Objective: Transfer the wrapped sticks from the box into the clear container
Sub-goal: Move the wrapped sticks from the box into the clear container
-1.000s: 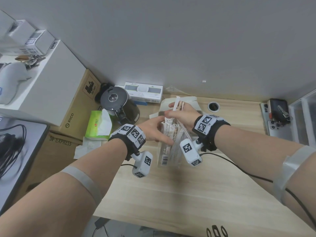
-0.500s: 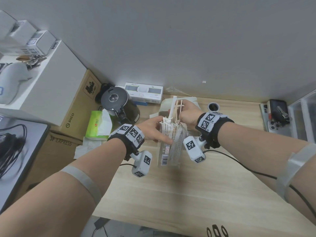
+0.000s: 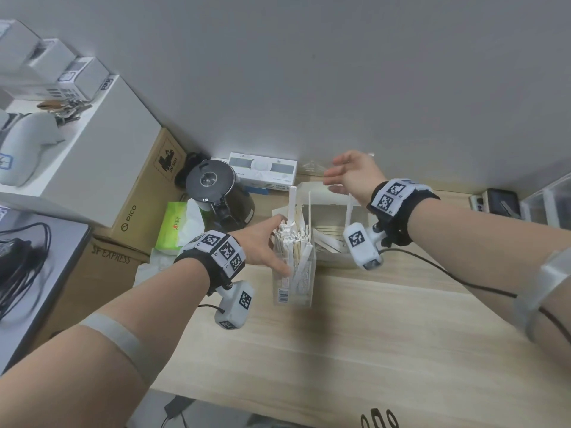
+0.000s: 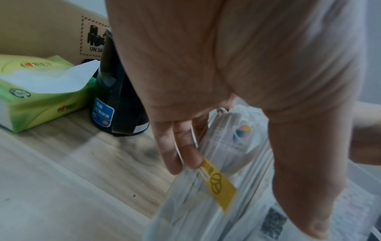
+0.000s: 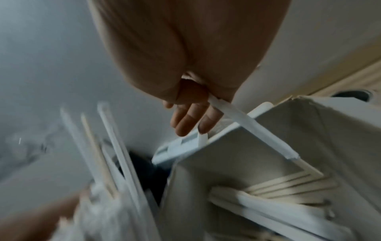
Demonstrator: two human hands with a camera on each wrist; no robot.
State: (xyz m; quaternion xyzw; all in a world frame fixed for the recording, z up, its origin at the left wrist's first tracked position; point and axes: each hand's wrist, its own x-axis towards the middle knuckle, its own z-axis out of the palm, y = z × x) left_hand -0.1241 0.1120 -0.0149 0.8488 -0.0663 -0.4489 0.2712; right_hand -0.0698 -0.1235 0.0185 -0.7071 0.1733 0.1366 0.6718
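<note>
Now the biggest thing is the wooden desk (image 3: 355,335), set against a grey wall. At its left stand two brown cartons (image 3: 145,208); one reads "PICO" and carries a battery mark starting "UN 34", the other reads "SF EXPRESS". One black kettle (image 3: 216,193) stands by them, with a blue sticker whose text is too small to read. One green tissue pack (image 3: 177,223) lies just beside the kettle.

Behind the container sits one white box (image 3: 333,208), open at the top. Several wrapped sticks (image 5: 268,205) lie flat inside it, their long axis along the box floor; I cannot count them.

The clear container (image 3: 293,273) stands upright on the desk, just in front of the box, with a barcode label low on its front. It is packed with sticks standing on end, long axis about vertical, tips up; two of them stand taller than the rest. One wrapper has a yellow band with a round symbol.

The left hand (image 3: 262,242) grips the container from its left side, fingers (image 4: 177,151) curled around the wall and the thumb on the front.

The right hand (image 3: 352,177) is raised over the box and holds one stick (image 5: 247,124) between thumb and palm, the other fingers loosely spread. This stick hangs slanted, its lower end pointing down into the box.
</note>
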